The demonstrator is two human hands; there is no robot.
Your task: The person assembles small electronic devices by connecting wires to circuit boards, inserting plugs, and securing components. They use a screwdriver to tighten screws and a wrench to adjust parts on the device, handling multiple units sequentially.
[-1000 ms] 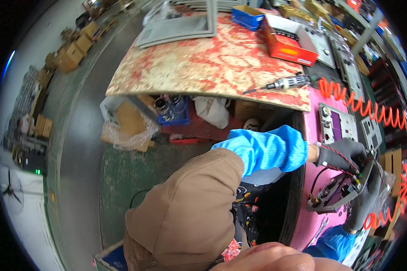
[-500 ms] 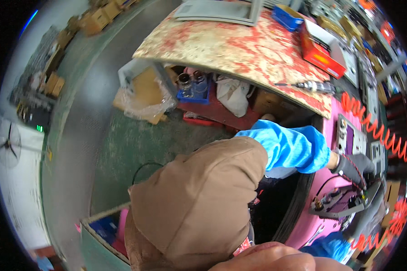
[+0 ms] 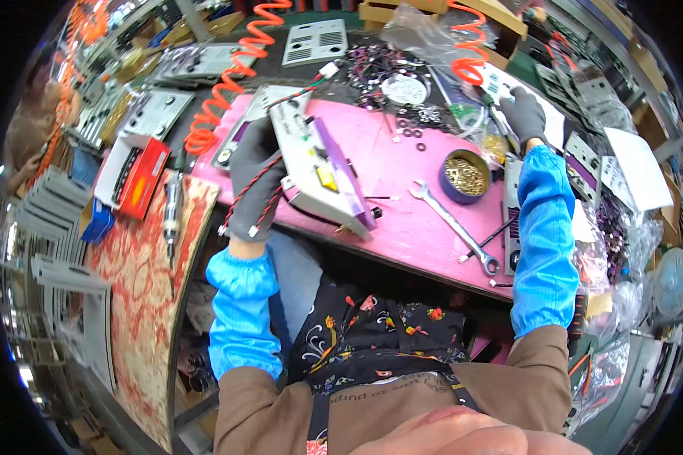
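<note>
My left hand, in a dark grey glove, grips a pale metal panel at its left side. The panel is tilted above the pink mat, with a purple circuit board along its right side and a yellow part on it. Red-and-black twisted wires hang across the glove, and another pair runs to a white plug. My right hand, gloved too, reaches to the far right with fingers apart, beside a slim powered screwdriver below an orange coiled cord. Whether it touches the screwdriver is hard to see.
On the pink mat lie a combination wrench and a round tin of small brass-coloured screws. Wire bundles are heaped behind. At left, another screwdriver and a red box rest near orange coils.
The view has swung round from the floor and side table to the pink mat. Earlier both hands were at the panel; now my left holds it, and my right is away at the far right.
</note>
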